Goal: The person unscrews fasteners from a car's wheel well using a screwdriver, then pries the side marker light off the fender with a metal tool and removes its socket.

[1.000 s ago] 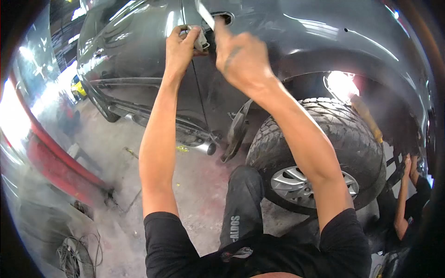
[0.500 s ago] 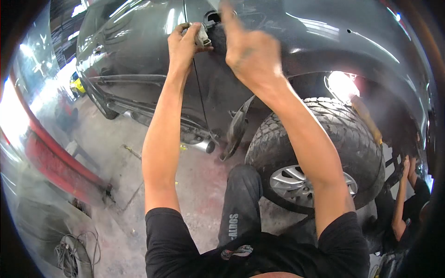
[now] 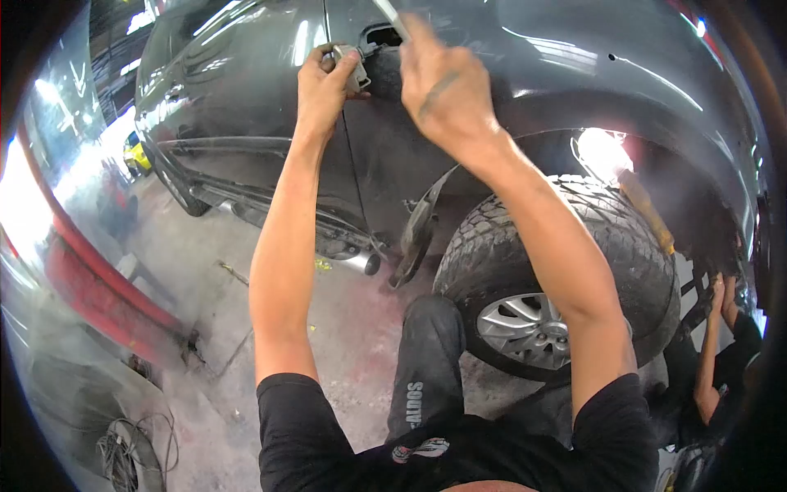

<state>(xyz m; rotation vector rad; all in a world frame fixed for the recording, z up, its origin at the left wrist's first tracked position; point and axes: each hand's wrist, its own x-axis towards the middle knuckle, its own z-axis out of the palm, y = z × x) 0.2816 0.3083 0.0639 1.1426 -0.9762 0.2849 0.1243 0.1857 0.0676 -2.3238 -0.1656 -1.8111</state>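
My left hand (image 3: 325,86) is closed on a small pale metal block (image 3: 353,69), held close to the dark car panel (image 3: 385,131) beside the vertical door seam. My right hand (image 3: 447,82) is wrapped round a light-coloured flat tool (image 3: 391,16), whose upper end runs out of the top of the view. Between and above the hands is an opening (image 3: 383,36) in the panel. What the tool's far end touches is out of view. My right hand is slightly blurred.
Below right stands a large tire (image 3: 557,246) with a silver rim, under a bright work lamp (image 3: 602,154). A loose dark trim piece (image 3: 420,230) hangs beside it. Another person's arm (image 3: 709,361) is at the far right. A red post (image 3: 98,287) and coiled cable (image 3: 123,459) lie left.
My right hand with the tool has swung up and back down, ending slightly right of its first position. My left hand has shifted a little, still holding the block.
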